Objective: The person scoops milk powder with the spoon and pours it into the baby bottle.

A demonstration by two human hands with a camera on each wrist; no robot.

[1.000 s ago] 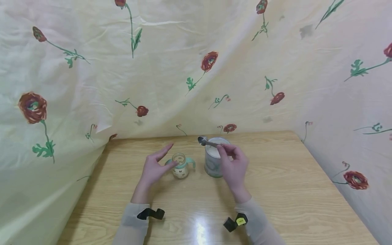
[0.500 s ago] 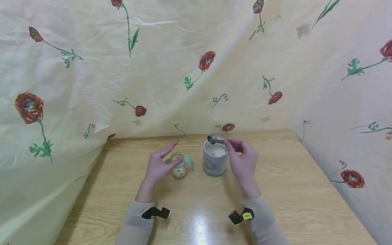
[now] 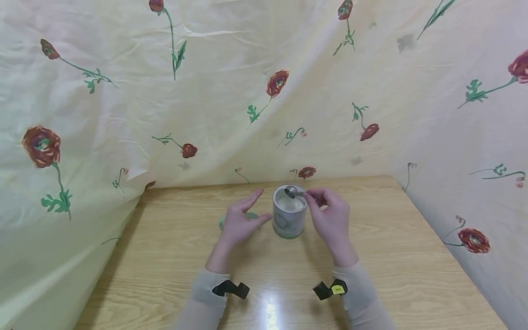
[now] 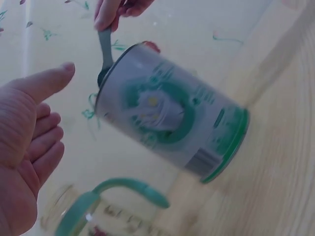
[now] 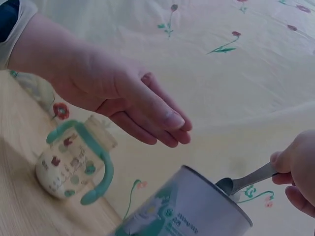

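Observation:
My right hand (image 3: 332, 222) pinches the handle of a metal spoon (image 3: 291, 191), whose bowl sits at the mouth of a tin can (image 3: 288, 223) of whitish contents. In the left wrist view the can (image 4: 167, 115) shows a green and white label. My left hand (image 3: 239, 224) is held with thumb and fingers spread, just left of the can; it holds nothing. Behind it in the head view is a baby bottle, mostly covered, with one mint handle (image 3: 251, 215) showing. The right wrist view shows this bottle (image 5: 74, 164) uncapped, with two handles and printed figures.
A wooden table (image 3: 165, 256) bears the can and the bottle, both near its back edge. Cream cloth (image 3: 222, 105) with red flowers hangs behind and along the sides.
My left hand has moved right, from beside the bottle to beside the can, and now covers most of the bottle. My right hand has carried the spoon rightward over the can's mouth.

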